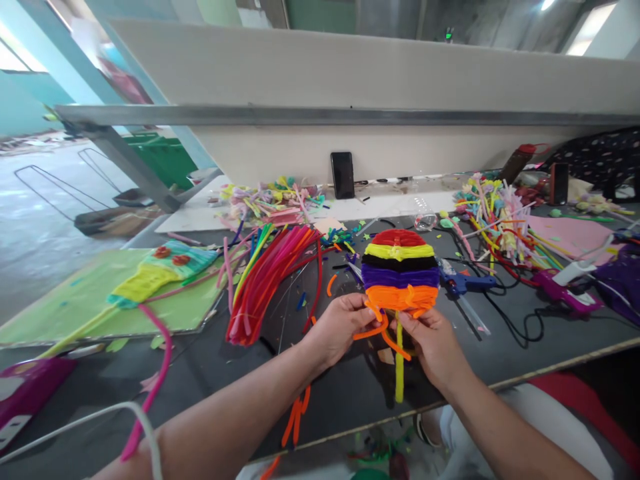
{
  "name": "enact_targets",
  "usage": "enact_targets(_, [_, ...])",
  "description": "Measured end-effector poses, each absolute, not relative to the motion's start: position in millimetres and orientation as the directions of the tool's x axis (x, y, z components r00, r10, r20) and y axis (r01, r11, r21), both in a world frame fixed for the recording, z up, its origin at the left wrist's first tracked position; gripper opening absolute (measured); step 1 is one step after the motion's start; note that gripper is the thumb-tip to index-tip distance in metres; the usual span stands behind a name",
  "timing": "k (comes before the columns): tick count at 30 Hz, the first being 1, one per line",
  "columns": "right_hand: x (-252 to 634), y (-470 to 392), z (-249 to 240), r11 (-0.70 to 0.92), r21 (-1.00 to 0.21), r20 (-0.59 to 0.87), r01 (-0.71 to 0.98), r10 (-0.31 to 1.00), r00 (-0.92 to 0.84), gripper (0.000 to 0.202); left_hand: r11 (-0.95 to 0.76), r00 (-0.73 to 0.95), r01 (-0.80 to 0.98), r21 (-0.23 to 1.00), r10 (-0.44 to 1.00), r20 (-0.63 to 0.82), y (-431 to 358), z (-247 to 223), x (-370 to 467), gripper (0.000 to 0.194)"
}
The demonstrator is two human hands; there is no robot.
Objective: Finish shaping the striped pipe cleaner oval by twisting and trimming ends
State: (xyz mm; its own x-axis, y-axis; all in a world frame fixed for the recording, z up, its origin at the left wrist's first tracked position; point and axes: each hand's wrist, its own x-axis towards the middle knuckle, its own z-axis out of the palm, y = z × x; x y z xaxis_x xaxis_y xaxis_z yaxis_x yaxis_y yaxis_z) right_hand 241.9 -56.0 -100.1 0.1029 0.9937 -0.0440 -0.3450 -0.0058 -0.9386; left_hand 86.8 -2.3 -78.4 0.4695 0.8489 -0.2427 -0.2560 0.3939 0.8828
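Note:
Between my hands stands a striped pipe-cleaner shape (399, 267), banded red, yellow, black, purple and orange, on a yellow stem (399, 373). The fingers of my left hand (345, 327) pinch an orange pipe cleaner (370, 331) at the lower left edge, its loose ends hanging below the orange band. My right hand (430, 340) grips the shape's bottom right edge, beside the stem. Nearby on the left lies a bundle of pink and red pipe cleaners (273, 280). Loose orange pipe cleaners (297, 417) lie at the table's front edge, left of the stem.
A blue glue gun (465, 281) with a black cord lies to the right. A phone (343, 175) leans against the back board. A yellow and teal pipe-cleaner piece (160, 267) rests on a green sheet (30, 313). Purple power strips (567, 293) (35, 393) sit at both sides.

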Motion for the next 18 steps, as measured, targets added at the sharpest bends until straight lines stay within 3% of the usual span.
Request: enact_targets(18, [238.4, -58.1, -102.1, 0.022, -0.94, -0.026, -0.341, 0.991, 0.133, 0.011, 0.446, 0.589, -0.204, 0.871, 0.767, -0.255, -5.1, -76.7, 84.8, 0.026])
